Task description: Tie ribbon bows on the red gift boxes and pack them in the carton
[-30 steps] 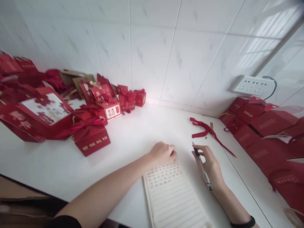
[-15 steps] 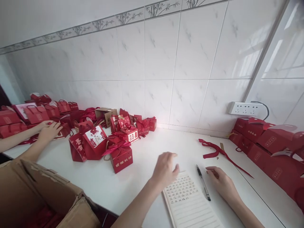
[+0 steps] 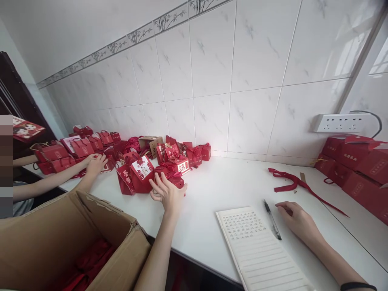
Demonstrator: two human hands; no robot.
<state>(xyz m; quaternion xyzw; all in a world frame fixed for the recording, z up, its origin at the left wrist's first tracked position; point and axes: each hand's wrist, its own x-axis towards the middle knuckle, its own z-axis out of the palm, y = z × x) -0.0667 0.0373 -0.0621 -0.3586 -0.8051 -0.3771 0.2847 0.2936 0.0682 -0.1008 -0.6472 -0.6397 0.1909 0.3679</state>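
Note:
My left hand (image 3: 168, 196) reaches over a small red gift box with a ribbon bow (image 3: 178, 182), fingers spread and mostly hiding it. I cannot tell whether the fingertips touch it. Just left of it stand a red gift box with a white label (image 3: 142, 171) and another red box (image 3: 125, 178). My right hand (image 3: 297, 222) rests on the table with its fingers curled together and nothing in them. Beside it lies a black-capped clear pen (image 3: 273, 220). An open notebook (image 3: 266, 262) with handwritten rows lies between my hands.
A cardboard box (image 3: 121, 258) holding red items stands at the table's near left edge. Another person's hands (image 3: 95, 161) work among red boxes further left. Red ribbon scraps (image 3: 292, 182) lie at right, near stacked red boxes (image 3: 357, 165) under a power strip (image 3: 342, 123).
My left hand has moved left from above the notebook to the small ribboned box, its fingers spreading. The view has turned left. My right hand stays by the pen.

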